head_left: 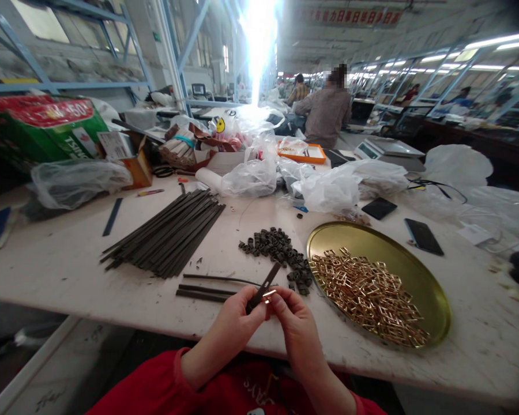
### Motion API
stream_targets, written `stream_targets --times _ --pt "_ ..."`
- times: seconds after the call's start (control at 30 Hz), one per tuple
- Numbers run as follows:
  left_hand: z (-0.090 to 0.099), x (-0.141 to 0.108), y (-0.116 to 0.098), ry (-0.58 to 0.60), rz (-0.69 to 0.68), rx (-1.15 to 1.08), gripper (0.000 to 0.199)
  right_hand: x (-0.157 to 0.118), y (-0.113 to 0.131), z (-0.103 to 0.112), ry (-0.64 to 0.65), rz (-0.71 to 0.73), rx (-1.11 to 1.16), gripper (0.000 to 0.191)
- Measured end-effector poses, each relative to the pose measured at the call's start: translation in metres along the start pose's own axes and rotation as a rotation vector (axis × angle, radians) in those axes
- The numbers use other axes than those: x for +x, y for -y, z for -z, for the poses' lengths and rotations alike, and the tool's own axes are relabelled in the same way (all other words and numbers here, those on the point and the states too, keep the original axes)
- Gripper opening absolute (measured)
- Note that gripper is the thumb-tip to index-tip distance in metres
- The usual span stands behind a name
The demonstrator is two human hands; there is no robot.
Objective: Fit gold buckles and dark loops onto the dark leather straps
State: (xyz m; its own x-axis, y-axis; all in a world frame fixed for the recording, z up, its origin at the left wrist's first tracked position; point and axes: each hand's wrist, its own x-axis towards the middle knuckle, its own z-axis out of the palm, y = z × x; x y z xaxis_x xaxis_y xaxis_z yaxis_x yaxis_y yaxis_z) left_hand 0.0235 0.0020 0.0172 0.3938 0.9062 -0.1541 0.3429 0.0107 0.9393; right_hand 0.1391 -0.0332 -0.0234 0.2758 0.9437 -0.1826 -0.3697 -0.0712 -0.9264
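Note:
Near the table's front edge my two hands meet. My left hand (237,317) is closed on a dark strip (263,285) that slants up to the right from its fingers. In the fingertips of my right hand (294,316) is a small gold buckle (269,296), touching the strip. A few dark strips (205,293) lie just left of my hands. Behind them sits a heap of small dark loops (277,248). To the right, a round gold tray (415,271) holds a pile of gold buckles (367,294).
A large bundle of dark strips (164,233) lies at the left on the table (60,271). Clear plastic bags (328,187) fill the back. Two dark phones (424,236) lie behind the tray at right. A person (328,112) sits farther off.

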Motion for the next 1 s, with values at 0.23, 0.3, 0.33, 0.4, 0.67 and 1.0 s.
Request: stream_targets --times 0.23,0.3,0.33,0.4,0.67,1.0 --pt "-0.003 0.001 0.001 0.013 -0.034 -0.026 0.019 -0.002 0.007 -0.003 0.009 -0.006 0.094 0.03" --pt "-0.004 0.001 0.002 0.01 -0.047 -0.015 0.019 -0.001 0.005 -0.003 0.024 -0.025 0.141 0.029" --pt "-0.004 0.001 0.003 0.012 -0.052 -0.005 0.019 -0.001 0.003 -0.002 0.028 -0.036 0.168 0.028" --pt "-0.005 0.001 0.004 0.017 -0.06 0.011 0.019 0.0 0.0 0.0 0.035 -0.055 0.209 0.028" --pt "-0.008 0.0 0.0 0.052 -0.078 0.038 0.023 0.002 -0.002 0.003 -0.017 -0.048 0.2 0.028" --pt "0.034 -0.001 -0.001 0.192 -0.076 0.279 0.024 0.002 0.023 0.009 -0.121 -0.201 0.389 0.034"
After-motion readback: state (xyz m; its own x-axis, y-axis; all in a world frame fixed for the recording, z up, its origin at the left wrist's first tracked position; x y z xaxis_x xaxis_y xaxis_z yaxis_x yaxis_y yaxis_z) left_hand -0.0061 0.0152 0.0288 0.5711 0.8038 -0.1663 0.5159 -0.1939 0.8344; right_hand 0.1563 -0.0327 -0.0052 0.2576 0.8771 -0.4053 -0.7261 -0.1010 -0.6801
